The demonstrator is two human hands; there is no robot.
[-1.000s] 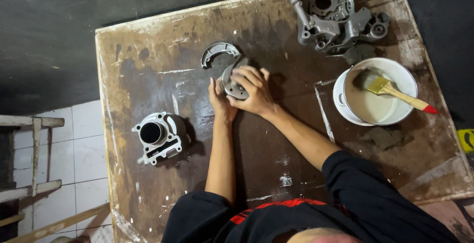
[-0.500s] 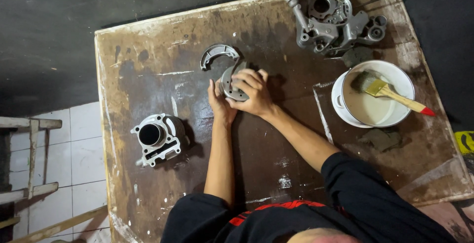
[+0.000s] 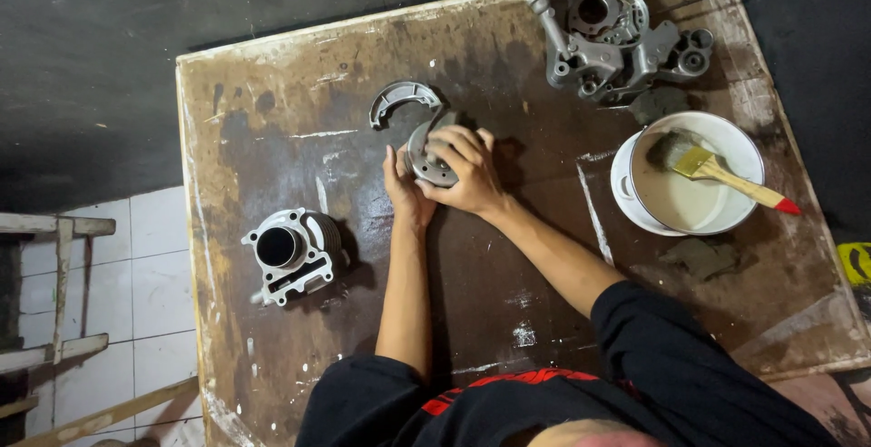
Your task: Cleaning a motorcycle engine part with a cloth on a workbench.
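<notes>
Both hands, left and right, clasp a brake shoe; another shoe just beyond, engine cylinder left.

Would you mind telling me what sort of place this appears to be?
Most likely a small engine or motorcycle repair workshop. A finned metal engine cylinder and a grey engine casing lie on a stained wooden workbench, and a white bowl of cloudy liquid holds a paintbrush, probably for cleaning parts.
</notes>
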